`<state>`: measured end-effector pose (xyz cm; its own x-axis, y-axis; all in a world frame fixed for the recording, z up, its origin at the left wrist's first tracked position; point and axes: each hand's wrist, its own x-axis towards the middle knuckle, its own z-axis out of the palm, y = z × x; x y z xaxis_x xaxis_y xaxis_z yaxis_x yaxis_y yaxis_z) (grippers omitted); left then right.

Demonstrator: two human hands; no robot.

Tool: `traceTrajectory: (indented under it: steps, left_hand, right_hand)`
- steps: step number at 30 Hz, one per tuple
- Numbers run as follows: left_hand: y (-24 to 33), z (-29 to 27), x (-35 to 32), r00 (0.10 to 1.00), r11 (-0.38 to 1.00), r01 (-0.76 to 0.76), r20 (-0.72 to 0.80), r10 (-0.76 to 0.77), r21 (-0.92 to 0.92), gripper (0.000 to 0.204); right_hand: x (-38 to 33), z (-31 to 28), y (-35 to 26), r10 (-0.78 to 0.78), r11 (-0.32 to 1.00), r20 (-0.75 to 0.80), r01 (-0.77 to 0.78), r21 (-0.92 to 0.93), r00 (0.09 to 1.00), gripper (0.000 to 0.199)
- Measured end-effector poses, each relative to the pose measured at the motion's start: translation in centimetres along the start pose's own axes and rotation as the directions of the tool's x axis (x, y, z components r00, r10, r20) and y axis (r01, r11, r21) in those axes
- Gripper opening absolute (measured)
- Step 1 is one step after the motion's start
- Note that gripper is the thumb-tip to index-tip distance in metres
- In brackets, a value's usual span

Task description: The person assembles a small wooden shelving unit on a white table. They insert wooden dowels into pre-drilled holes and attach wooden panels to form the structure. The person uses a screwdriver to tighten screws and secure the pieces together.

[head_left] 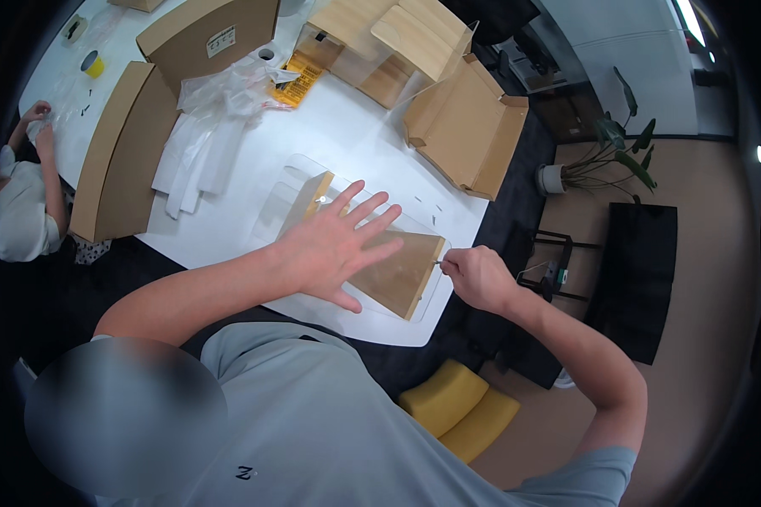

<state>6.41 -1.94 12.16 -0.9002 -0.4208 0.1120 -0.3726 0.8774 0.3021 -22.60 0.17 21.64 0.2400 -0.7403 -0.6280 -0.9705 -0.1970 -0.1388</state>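
A wooden box-like piece (pixel 397 275) with a clear panel lies on the table in front of me. My left hand (pixel 334 245) is spread open over its middle, hiding part of it; whether the palm touches it I cannot tell. At its right edge, my right hand (pixel 479 279) is closed in a pinch on a small thin metal piece (pixel 438 263), which meets the wooden edge. Its exact kind is too small to make out. Beneath the wood, clear sheets (pixel 272 207) lie on the white table.
An open cardboard box (pixel 465 131) stands at the far right, beside a wooden cabinet (pixel 376 51) with clear panels. White plastic wrapping (pixel 216 110) and a brown carton (pixel 123 160) are left. Small dark parts (pixel 434 219) lie nearby. Another person (pixel 34 198) works at far left.
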Motion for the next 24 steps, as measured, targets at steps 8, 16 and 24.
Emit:
traceTrajectory:
  steps: [8, 16, 24]
  left_hand:
    - [-0.1, 0.5, 0.4, 1.0, 1.0, -0.01, -0.002, 0.01, -0.014, 0.104]
    - [-0.2, 0.6, 1.1, 1.0, 0.999, -0.027, 0.006, 0.027, -0.031, 0.108]
    - [-0.1, 0.4, 0.7, 1.0, 1.0, -0.015, 0.016, 0.016, -0.011, 0.11]
  right_hand:
    - [-0.2, 1.8, -4.0, 0.653, 0.312, 0.279, -0.586, 0.748, 0.704, 0.025]
    - [-0.2, 4.7, -2.4, 0.722, 0.459, 0.059, -0.542, 0.704, 0.689, 0.032]
    - [-2.5, 1.0, -4.1, 0.483, 0.873, -0.386, -0.468, 0.139, 0.786, 0.027]
